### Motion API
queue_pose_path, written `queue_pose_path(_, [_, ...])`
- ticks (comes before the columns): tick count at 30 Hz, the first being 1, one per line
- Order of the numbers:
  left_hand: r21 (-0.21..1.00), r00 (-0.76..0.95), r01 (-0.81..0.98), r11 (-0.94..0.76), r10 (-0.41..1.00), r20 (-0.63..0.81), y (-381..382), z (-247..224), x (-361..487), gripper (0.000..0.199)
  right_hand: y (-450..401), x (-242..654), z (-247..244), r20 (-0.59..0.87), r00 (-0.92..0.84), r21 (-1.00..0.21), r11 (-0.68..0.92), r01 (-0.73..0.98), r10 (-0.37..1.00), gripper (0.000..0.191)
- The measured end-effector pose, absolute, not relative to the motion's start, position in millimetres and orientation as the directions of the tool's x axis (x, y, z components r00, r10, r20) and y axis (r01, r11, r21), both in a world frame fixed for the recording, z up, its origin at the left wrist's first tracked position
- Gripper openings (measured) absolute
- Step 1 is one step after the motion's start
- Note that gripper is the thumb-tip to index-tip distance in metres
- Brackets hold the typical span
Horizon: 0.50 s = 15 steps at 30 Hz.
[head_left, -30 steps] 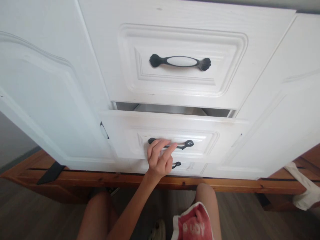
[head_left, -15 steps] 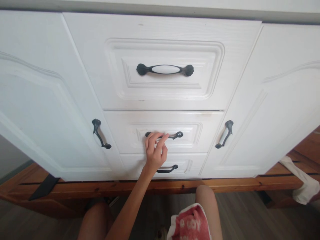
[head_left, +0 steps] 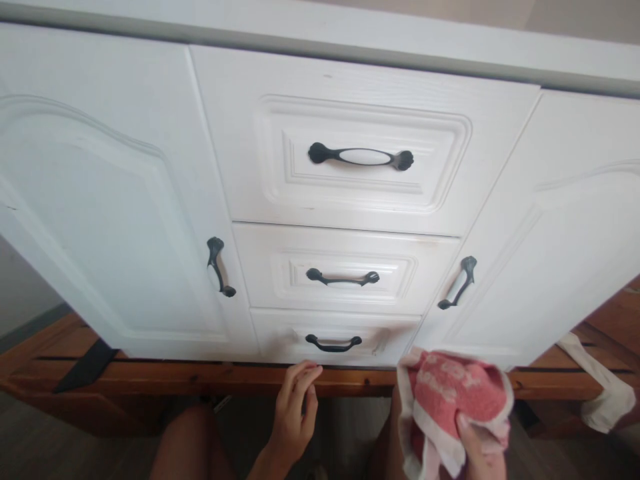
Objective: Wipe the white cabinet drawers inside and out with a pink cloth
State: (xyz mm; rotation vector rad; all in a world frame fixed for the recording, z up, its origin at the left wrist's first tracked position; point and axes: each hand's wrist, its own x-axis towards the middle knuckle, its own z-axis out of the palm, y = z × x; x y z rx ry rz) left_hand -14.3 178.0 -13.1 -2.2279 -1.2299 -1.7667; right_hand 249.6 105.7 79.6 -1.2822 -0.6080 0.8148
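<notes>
A: Left hand [head_left: 293, 417] hangs low in front of the cabinet, fingers loosely curled and apart, gripping nothing, fingertips just under the bottom drawer [head_left: 280, 337].

B: And the right hand [head_left: 480, 447]?

A: Clamped on a red cloth [head_left: 450, 400] with a pale border, bunched up at the lower right, just below the right cabinet door [head_left: 550, 253].

B: What's nearest that free hand?

A: The bottom drawer's black handle [head_left: 333, 344], just above the fingertips, not touched. The wooden base rail [head_left: 200, 377] runs right behind the fingers.

B: Drawers?

A: Three stacked, all flush with the front. The middle drawer [head_left: 345, 270] carries a black-and-white handle [head_left: 343, 278], the top drawer [head_left: 360, 147] a bigger one [head_left: 361, 157].

B: Either side?

A: The left cabinet door [head_left: 100, 220] has an upright handle [head_left: 219, 267], its twin [head_left: 457, 283] on the right. A white cloth [head_left: 600, 393] drapes over the wood at far right.
</notes>
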Motion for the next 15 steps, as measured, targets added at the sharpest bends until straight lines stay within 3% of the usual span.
queue_pose_path(3, [0.585, 0.371, 0.6, -0.545, 0.838, 0.4, 149.2, -100.4, -43.6, 0.051, 152.8, 254.5, 124.9, 0.214, 0.837, -0.943, 0.331, 0.042, 0.503, 0.092])
queue_pose_path(5, [0.643, 0.482, 0.666, -0.377, 0.876, 0.014, 137.7, -149.6, -67.9, 0.043, 185.2, 254.4, 157.0, 0.496, 0.798, -0.839, 0.425, 0.34, 0.343, 0.087])
queue_pose_path(7, [0.639, 0.462, 0.74, -0.211, 0.849, -0.255, 133.4, -182.0, -89.2, 0.037, 214.4, 249.9, 182.0, 0.718, 0.626, -0.689, 0.433, 0.581, 0.303, 0.077])
queue_pose_path(10, [0.67, 0.379, 0.735, -0.1, 0.88, -0.285, 138.4, -195.1, -102.9, 0.033, 248.7, 226.0, 201.4, 0.828, 0.414, -0.549, 0.4, 0.733, 0.378, 0.067])
queue_pose_path(15, [0.725, 0.223, 0.683, -0.081, 0.969, -0.102, 155.8, -182.2, -87.7, 0.037, 272.4, 133.8, 214.8, 0.871, 0.351, -0.465, 0.344, 0.816, 0.345, 0.063])
